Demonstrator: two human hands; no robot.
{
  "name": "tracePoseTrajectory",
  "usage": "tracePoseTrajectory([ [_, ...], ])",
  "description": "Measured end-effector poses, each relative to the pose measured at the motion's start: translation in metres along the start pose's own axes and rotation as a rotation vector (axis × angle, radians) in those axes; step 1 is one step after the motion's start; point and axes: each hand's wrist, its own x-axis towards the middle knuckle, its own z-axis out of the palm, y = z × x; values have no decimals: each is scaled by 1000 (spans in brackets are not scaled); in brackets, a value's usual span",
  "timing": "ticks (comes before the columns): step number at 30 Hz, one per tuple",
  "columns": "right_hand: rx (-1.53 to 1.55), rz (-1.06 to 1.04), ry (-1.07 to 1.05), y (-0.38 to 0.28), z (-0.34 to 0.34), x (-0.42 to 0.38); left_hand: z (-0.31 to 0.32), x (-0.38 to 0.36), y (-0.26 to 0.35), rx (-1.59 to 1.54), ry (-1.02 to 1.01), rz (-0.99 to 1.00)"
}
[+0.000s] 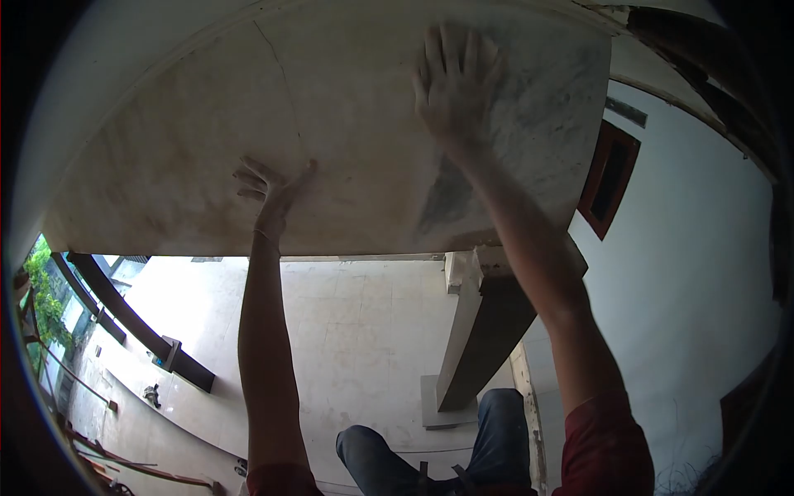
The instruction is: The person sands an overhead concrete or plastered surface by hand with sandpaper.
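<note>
Both my arms reach up to a broad, dusty, beige-grey surface that fills the upper part of the view. My left hand rests against it left of the middle, near its lower edge, fingers spread and holding nothing. Higher up and to the right, my right hand lies flat on the same surface, slightly blurred, with its fingers apart. Around and below the right hand is a darker grey patch. A thin crack runs down the surface above my left hand.
Below stands a square column on a flat base, beside my knees. A tiled floor lies far below. At the right is a white wall with a brown-framed opening. Dark beams and greenery show at the left.
</note>
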Motion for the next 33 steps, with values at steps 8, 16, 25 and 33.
tracePoseTrajectory([
  [8,61,-27,-204,-15,-23,-126,-16,-21,21,1,-51,50],
  [16,39,-54,16,3,3,1,-15,-13,15,56,-21,59],
  [25,79,-1,-195,-16,-21,-131,-13,-3,3,81,-4,31],
  [33,-95,81,6,-6,-5,54,-8,4,-9,33,-1,73],
])
